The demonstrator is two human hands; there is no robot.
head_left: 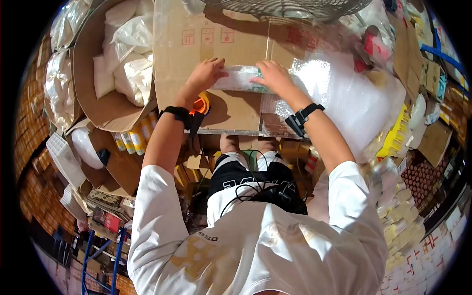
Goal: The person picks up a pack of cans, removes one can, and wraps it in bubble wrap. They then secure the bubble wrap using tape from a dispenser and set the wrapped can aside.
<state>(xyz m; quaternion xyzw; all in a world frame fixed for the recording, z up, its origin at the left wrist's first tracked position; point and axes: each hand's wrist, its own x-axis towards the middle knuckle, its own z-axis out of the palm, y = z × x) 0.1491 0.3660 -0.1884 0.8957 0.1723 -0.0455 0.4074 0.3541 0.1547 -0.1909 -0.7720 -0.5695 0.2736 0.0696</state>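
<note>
A long, narrow bundle in clear wrap (239,78) lies across the cardboard surface (236,105). At its left end my left hand (208,73) has its fingers bent over the wrap. My right hand (274,76) grips the bundle's right part, thumb on the near side, by a green patch. An orange and yellow tape roll or dispenser (200,104) rests beside my left wrist. To the right of my right hand, a sheet of bubble wrap (327,88) spreads over the cardboard and past its edge.
A fan's wire guard (295,7) hangs over the far edge. On the left stands an open carton (105,115) with white plastic bags (132,69). Yellow-labelled rolls (132,140) lie below it. A yellow plastic piece (395,132) is at the right.
</note>
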